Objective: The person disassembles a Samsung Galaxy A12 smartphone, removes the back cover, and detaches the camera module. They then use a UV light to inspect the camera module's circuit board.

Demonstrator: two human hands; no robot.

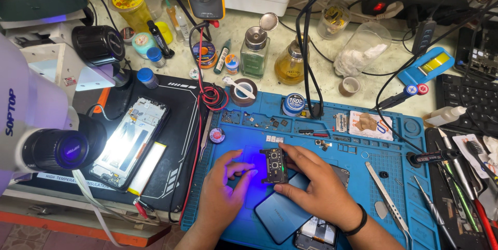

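Cluttered pale workbench [332, 81], blue repair mat [363, 188], black mat [181, 141] under microscope [46, 125], violet glow

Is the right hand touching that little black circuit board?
Touching. The head view shows the right hand with its fingers lying on the top and bottom edges of the small black circuit board, no gap between them.

A cluttered workbench [332, 81] carries a blue mat [363, 177] under the hands, a black mat [181, 141] left of them, bottles [254, 55] beyond.
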